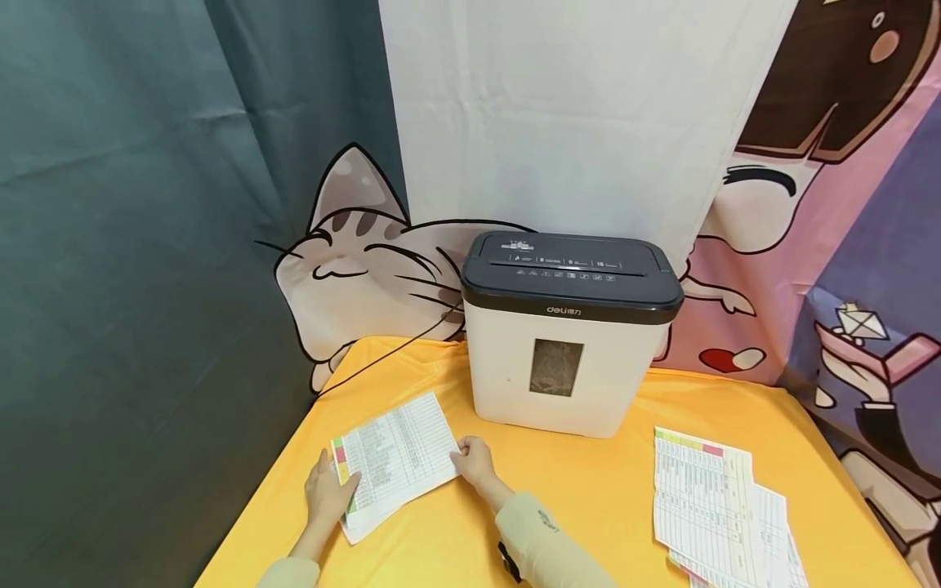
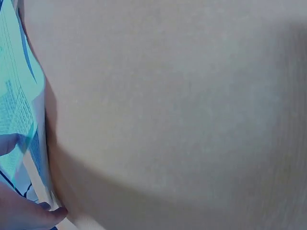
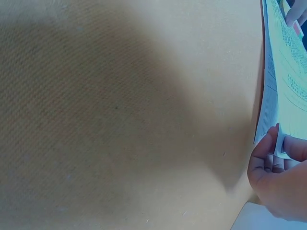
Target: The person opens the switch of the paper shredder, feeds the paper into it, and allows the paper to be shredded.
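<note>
Both forearms, w/ light sleeves, come from the bottom of the head view. The L hand [image 1: 328,492] is at the left edge of a stack of printed sheets [image 1: 400,449]: its thumb lies on the top sheet, the other fingers are at the edge & under it, so it is clamped on the stack. The R hand [image 1: 478,463] pinches the near right corner b/w thumb and index finger; its other fingers are bent inward, as the right wrist view shows. The stack is in front of the person, over the yellow cloth [image 1: 588,474], to the left-front of the shredder [image 1: 500,359]; if it touches the cloth, I can't tell. Some lower sheets stick out at its near left corner.

The shredder stands upright, w/ white bin & dark lid [image 1: 625,290], which has a long narrow slot [image 1: 566,268]. Thru the small window [image 1: 556,367] a grey-brown content is seen; exact kind unclear. A 2nd pile of sheets [image 1: 702,506] lies on the cloth at right, fanned out, well apart from both hands.
</note>
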Demonstrator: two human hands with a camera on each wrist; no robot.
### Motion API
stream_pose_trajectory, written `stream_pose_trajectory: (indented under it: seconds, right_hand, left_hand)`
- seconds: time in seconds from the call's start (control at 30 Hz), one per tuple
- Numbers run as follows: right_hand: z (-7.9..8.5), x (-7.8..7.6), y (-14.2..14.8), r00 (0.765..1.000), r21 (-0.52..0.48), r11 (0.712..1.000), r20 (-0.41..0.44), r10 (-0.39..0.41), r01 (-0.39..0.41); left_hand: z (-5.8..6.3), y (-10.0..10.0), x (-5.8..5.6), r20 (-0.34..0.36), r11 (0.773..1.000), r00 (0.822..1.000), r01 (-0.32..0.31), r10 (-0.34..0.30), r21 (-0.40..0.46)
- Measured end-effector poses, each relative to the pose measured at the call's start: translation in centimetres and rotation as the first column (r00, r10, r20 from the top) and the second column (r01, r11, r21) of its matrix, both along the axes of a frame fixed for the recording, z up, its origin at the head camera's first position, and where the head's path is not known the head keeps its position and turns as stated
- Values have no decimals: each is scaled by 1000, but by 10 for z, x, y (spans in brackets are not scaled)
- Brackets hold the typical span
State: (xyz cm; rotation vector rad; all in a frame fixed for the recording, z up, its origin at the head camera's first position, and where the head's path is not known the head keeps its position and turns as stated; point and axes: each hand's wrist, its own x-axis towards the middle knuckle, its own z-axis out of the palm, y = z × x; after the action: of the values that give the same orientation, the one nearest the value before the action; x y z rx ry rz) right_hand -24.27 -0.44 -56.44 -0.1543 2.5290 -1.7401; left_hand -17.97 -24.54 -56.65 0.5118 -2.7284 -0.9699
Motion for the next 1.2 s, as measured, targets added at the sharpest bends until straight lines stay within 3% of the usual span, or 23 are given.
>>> stream_pose_trajectory:
  seconds: [0.2,0.37,0.47,0.7,0.8,0.83,0.87,0.93,0.97,1.07,1.17,1.2]
  right_hand:
    - [-1,-1,5,1000,-67,998,10,2,-1]
    - [-3,-5,12,999,-150,988,21,38,-35]
    - [-2,-7,16,998,-213,975,27,65,-57]
    - [4,-9,26,994,-253,962,-62,87,-100]
    - [-27,-26,32,976,-288,940,-166,141,-185]
    - [-44,-35,34,959,-302,925,-232,165,-232]
    - [-50,-40,37,951,-299,918,-247,188,-260]
    - [-47,-40,43,931,-312,895,-282,233,-319]
    - [-39,-38,45,934,-318,891,-254,250,-324]
    - [4,-21,54,952,-315,898,-119,283,-307]
    - [17,-20,63,947,-333,889,-56,315,-315]
    - [18,-21,66,945,-328,889,-54,322,-321]
  left_hand:
    - [-1,-7,0,0,997,999,-50,50,53]
    - [3,-10,-3,-56,984,993,-90,100,152]
    - [7,-12,-5,-87,982,990,-97,112,160]
    - [18,-12,-7,-105,980,994,4,17,197]
    - [22,-9,-9,-109,968,993,75,-50,240]
    - [23,-7,-10,-109,955,991,105,-77,276]
    - [25,-5,-11,-111,937,988,135,-104,322]
    - [27,-1,-13,-109,887,982,186,-154,422]
    - [20,-3,-17,-115,861,977,211,-178,462]
    - [22,-1,-19,-133,784,965,263,-228,563]
    - [25,-2,-20,-144,750,951,305,-274,587]
    - [35,1,-17,-144,738,947,315,-287,597]
